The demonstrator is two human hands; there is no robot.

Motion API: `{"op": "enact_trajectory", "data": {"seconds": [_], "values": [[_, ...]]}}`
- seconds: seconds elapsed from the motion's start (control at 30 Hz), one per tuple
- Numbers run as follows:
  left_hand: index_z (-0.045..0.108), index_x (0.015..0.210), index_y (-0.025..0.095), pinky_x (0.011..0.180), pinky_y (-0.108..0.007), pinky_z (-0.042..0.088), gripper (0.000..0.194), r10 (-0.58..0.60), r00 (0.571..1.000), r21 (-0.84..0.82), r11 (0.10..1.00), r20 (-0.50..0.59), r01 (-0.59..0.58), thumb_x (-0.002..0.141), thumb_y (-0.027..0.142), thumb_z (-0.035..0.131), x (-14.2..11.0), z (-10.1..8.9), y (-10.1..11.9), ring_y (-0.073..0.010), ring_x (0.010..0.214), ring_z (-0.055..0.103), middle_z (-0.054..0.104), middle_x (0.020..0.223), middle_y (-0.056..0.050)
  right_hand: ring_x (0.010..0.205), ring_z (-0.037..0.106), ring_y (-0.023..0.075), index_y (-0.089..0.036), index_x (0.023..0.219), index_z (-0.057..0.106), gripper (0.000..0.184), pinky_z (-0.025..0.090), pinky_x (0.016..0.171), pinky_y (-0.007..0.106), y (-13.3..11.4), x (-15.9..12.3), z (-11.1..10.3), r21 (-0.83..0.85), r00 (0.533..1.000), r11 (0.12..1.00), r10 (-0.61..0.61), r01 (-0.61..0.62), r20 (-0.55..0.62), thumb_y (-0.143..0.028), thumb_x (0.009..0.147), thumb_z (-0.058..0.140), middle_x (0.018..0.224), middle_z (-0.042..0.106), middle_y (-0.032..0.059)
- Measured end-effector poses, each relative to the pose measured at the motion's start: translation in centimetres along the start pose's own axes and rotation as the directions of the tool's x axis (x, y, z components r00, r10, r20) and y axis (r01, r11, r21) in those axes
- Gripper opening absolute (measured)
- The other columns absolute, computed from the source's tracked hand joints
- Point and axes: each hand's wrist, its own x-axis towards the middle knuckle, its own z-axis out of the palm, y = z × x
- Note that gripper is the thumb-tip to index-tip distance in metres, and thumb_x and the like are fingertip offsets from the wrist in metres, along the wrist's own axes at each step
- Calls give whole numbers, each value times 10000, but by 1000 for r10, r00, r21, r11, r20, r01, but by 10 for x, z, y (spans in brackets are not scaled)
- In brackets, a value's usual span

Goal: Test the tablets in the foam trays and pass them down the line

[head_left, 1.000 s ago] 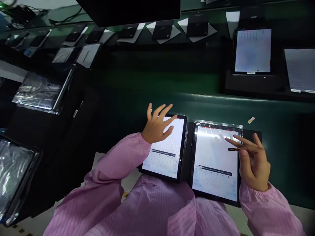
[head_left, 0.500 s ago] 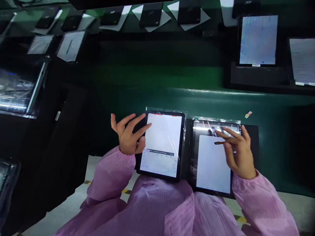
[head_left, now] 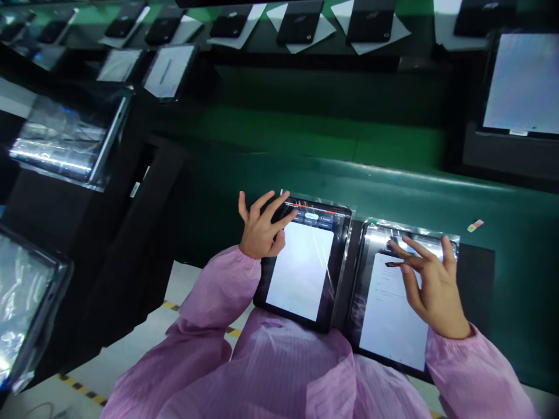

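Two tablets in clear film lie side by side at the near edge of the table. My left hand (head_left: 263,231), fingers spread and holding nothing, is at the upper left of the left tablet (head_left: 301,270), with its index fingertip over the screen top. That screen shows a dark band of buttons above a white panel. My right hand (head_left: 437,285) hovers over the right side of the right tablet (head_left: 393,317). Between its thumb and fingers sits a small, thin dark strip with a pointed tip (head_left: 392,265); its kind is unclear. Faint text lines show on the right screen.
A small coloured label (head_left: 476,225) lies right of the tablets. At the far right a lit tablet (head_left: 526,84) stands on a dark stand. Film-wrapped tablets (head_left: 72,139) are at the left. Several black devices (head_left: 301,22) lie on white sheets along the back shelf.
The view has shifted left, so things appear further right. The left screen's keyboard is gone and dark top buttons show. Text has appeared on the right screen. Both hands keep nearly the same pose.
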Motion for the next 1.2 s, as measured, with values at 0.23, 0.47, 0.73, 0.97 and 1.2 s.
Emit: {"op": "enact_trajectory", "data": {"seconds": [0.23,0.47,0.73,0.97,1.2], "values": [[679,1202,405,1192,-630,-24,454,64,997,14,998,32,-64,833,272,449,2,1,1,-285,1370,432,552,1463,16,1186,643,261,-205,910,480,119,211,1224,600,0,1,0,-5,1000,1000,-10,9,-12,-90,900,512,1077,746,96],[689,1191,398,1193,-639,-9,436,42,997,-19,999,63,-41,838,296,455,1,1,-1,-294,1363,432,571,1439,18,1119,668,241,-203,972,517,121,214,1221,607,-1,2,0,-34,1000,999,-2,2,-12,-103,904,519,1102,739,86],[649,1255,436,1192,-641,-32,461,43,997,-59,998,61,-39,851,297,476,-1,4,-7,-314,1356,441,570,1441,18,1087,677,225,-236,1080,522,214,241,1210,615,-5,4,2,-40,1000,999,26,-27,-7,-109,907,513,1118,736,35],[623,1308,417,1188,-662,7,487,114,993,-51,992,16,-113,880,259,450,0,7,-11,-326,1351,445,608,1388,-26,1076,668,222,-209,1087,509,214,274,1202,615,-7,5,3,-69,999,998,4,-6,-37,-88,910,515,1107,736,50],[612,1316,412,1168,-700,55,492,147,989,-18,989,32,-146,890,224,455,4,3,-7,-349,1333,469,582,1416,-45,1192,627,229,-231,1048,515,160,285,1190,640,-9,1,-2,-11,998,999,29,-30,-50,-127,938,466,1183,710,42]]}}
